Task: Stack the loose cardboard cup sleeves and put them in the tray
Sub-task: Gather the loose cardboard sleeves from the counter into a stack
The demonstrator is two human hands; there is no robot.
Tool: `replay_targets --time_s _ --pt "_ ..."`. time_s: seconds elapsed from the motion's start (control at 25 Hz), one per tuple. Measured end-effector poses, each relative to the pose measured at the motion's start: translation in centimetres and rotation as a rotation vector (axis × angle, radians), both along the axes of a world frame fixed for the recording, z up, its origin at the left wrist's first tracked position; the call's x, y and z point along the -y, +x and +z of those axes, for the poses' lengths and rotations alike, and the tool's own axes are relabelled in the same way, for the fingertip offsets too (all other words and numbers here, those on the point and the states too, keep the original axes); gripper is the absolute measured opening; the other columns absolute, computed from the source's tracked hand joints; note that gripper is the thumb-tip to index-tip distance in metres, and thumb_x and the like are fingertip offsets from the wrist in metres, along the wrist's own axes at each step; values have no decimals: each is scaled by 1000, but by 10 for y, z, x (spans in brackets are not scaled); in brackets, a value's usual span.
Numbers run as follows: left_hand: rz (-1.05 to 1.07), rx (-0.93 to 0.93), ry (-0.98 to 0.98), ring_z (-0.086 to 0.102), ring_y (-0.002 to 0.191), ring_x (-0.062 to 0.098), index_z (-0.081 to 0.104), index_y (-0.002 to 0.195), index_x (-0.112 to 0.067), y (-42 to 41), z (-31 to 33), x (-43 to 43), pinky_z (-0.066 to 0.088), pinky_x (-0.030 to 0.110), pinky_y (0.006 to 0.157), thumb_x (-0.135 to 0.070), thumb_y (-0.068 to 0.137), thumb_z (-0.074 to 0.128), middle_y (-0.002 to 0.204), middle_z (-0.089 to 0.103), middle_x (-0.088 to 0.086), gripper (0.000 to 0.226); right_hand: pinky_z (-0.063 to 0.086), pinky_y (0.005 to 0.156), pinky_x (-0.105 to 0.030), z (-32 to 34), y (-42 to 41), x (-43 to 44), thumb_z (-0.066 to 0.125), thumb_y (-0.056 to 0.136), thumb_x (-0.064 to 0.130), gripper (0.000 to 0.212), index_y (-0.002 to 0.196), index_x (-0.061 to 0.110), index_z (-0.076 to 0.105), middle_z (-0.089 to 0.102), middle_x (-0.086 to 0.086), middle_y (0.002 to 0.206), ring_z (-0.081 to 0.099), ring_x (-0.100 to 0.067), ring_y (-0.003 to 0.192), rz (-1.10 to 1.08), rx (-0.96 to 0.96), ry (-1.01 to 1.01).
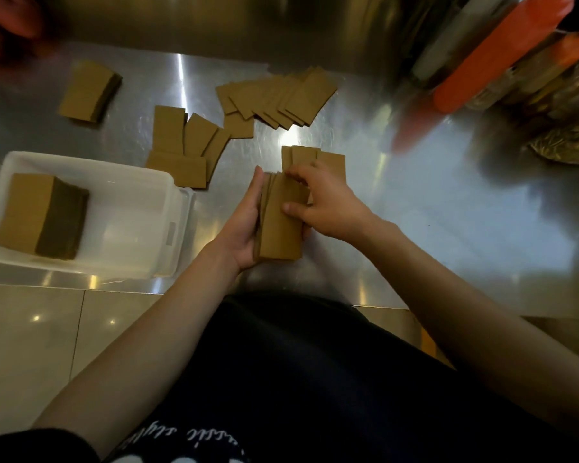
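— What have you got in your hands?

— A stack of sleeves (279, 222), stood on edge on the steel counter (448, 202). My left hand (244, 225) cups its left side, palm flat against it. My right hand (321, 203) grips it from the right, thumb across the front face, fingers curled over the far top.

— And the rest?

— The white tray (141, 235) sits to the left, near the counter's edge, with one finished pile (41, 215) in it. Loose sleeves lie beyond: a fanned spread (278, 98) far off, a smaller heap (188, 148) by the tray, a neat pile (89, 91) far left.
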State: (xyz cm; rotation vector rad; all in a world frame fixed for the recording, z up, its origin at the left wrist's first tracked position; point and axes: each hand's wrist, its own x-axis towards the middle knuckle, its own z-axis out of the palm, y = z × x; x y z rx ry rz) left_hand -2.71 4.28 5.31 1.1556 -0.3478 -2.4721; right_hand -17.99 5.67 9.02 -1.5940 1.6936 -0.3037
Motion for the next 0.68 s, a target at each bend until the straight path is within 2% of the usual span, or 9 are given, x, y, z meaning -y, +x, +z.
replay_targets --time_s 0.16,0.32,0.44,0.56,0.68 --pt "-11 16 -43 67 87 25 60 129 -22 17 -2 -1 58 37 74 -64 95 38 104 71 12 58 38 97 -30 -1 15 -3 68 85 37 46 127 29 54 51 0 127 44 -16 119 -9 -67 -90" --pt "117 1 58 62 77 24 57 115 -24 36 -8 5 54 38 71 -55 94 54 95 64 15 37 48 91 -32 -20 -6 10 69 84 31 51 131 20 52 55 -1 125 51 -13 112 -240 -4 -102" --pt "223 -10 116 63 78 24 61 106 -21 53 -17 7 53 38 72 -53 90 61 92 65 14 35 44 93 -32 -45 -38 27 70 83 29 63 139 16 45 51 -9 131 52 -23 118 -255 -162 1" --pt "295 -25 115 62 78 22 65 106 -21 65 -20 8 52 36 73 -53 90 60 92 66 13 36 40 104 -40 -64 -61 48 72 83 27 77 147 13 33 37 -14 145 40 -32 131 -160 -359 113" --pt "341 -8 112 63 74 22 65 91 -19 75 -20 9 55 34 69 -58 91 55 88 67 11 40 39 106 -46 -76 -70 64 75 80 29 81 147 13 31 31 -16 149 31 -36 135 -30 -479 186"
